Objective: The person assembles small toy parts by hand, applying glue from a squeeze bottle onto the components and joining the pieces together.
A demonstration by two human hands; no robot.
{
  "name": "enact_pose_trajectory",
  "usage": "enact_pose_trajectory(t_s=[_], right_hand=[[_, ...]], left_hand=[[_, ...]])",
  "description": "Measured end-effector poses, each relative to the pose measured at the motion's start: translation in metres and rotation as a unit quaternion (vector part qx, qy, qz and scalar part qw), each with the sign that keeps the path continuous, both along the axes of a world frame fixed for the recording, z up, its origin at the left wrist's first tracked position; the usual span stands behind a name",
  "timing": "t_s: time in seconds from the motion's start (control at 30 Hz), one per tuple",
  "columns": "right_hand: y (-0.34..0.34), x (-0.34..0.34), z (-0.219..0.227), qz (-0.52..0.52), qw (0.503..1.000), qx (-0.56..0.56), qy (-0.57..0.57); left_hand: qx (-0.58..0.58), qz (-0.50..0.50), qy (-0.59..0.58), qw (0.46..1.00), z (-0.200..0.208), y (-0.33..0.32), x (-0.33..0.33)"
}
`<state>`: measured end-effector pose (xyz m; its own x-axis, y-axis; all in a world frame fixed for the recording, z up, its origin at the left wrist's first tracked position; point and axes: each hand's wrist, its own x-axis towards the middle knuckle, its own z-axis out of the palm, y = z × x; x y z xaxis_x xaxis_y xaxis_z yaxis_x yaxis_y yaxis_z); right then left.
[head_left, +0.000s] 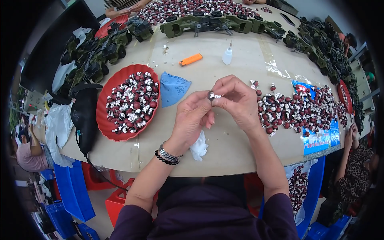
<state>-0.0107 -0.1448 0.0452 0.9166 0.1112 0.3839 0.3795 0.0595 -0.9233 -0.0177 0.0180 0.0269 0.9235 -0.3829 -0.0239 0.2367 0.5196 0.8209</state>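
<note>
Over the table in front of me, my left hand and my right hand meet at the fingertips. Both pinch one small dark-and-white plastic piece, partly hidden by the fingers. It resembles the small red, white and black pieces heaped in the scalloped red tray on my left. A loose pile of such pieces spreads to the right of my right hand. Beneath my left wrist lies a crumpled white tissue. Left of the fingers is a blue cloth.
An orange lighter-shaped item and a small needle-tipped bottle lie and stand beyond my hands. Green toy vehicles line the far edge and both sides. A black corded tool sits by the tray. Other people work around the table.
</note>
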Motion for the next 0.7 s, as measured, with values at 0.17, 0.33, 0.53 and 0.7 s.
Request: enact_pose_trajectory(t_s=[0.17, 0.33, 0.53, 0.7], right_hand=[[0.0006, -0.0023, 0.0048, -0.015, 0.995, -0.073, -0.062], [0.0021, -0.0044, 0.0059, -0.025, 0.996, -0.077, -0.042], [0.005, -0.0038, 0.0019, -0.029, 0.998, -0.024, 0.047], [0.0058, -0.0048, 0.007, -0.008, 0.995, -0.012, 0.098]], left_hand=[[-0.06, -0.001, 0.031, 0.998, 0.0007, 0.0031, 0.0019], [-0.041, -0.012, 0.002, 0.999, 0.0047, 0.0031, 0.002], [-0.003, 0.019, -0.006, 1.0, 0.0064, 0.0018, 0.0018], [0.036, 0.037, -0.047, 0.998, 0.003, 0.0021, 0.0007]])
